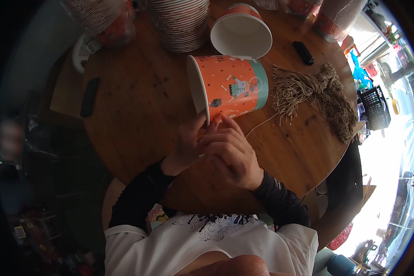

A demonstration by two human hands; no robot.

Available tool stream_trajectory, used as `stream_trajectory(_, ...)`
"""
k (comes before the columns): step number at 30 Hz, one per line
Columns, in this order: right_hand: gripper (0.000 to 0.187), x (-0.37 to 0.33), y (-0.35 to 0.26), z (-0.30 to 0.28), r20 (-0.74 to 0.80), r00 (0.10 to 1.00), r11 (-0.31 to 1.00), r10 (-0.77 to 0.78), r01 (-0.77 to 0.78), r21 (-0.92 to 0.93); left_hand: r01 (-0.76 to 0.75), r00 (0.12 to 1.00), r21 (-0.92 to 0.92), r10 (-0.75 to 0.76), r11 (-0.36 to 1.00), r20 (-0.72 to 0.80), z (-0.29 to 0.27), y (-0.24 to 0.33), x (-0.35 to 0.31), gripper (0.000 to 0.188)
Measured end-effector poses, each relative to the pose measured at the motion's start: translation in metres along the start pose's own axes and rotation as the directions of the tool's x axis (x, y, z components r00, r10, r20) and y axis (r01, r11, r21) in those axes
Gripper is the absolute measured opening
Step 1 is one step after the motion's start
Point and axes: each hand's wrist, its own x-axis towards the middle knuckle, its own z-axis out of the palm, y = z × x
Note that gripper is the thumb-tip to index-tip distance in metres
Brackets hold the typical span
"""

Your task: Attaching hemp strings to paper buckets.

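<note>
An orange paper bucket (234, 87) with a teal base and cartoon prints lies on its side, its white-rimmed mouth facing left. My left hand (185, 143) grips the lower part of that rim, the thumb near the wall and the other fingers partly hidden. Close beside it, my right hand (233, 149) is closed, its fingertips pinched together at the bucket's lower edge. A thin twine strand (265, 123) runs from a tan bundle of twine (303, 89) to my right hand; its end is hidden among the fingers.
On the round wooden table (133, 110), another bucket (241, 37) lies open toward me. A tall stack of paper buckets (179, 23) stands behind, with plastic-wrapped stacks (101, 20) at the back left. Dark oblong objects (303, 53) lie near the edges. A black basket (375, 108) stands beyond the table.
</note>
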Motion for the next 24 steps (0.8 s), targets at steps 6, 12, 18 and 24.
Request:
stream_trajectory(6, 0.027, 0.003, -0.006, 0.003, 0.077, 0.995, 0.997, -0.070, 0.069, 0.019, 0.015, 1.000, 0.068, -0.016, 0.998, 0.016, 0.005, -0.015, -0.012, 0.015)
stream_trajectory(12, 0.026, 0.002, -0.012, 0.004, 0.098, 0.993, 0.998, -0.059, 0.061, -0.017, 0.087, 0.996, -0.013, -0.087, 0.996, 0.012, 0.009, -0.008, -0.014, 0.021)
stream_trajectory(18, 0.027, 0.005, -0.024, 0.003, 0.132, 0.991, 0.993, -0.017, 0.031, -0.111, 0.022, 1.000, 0.076, -0.023, 0.997, 0.007, 0.013, -0.016, -0.020, 0.025)
stream_trajectory(24, 0.027, 0.007, -0.024, 0.000, 0.108, 0.994, 0.996, 0.000, 0.009, -0.086, 0.096, 0.995, -0.021, -0.096, 0.995, 0.019, 0.013, -0.007, -0.016, 0.026)
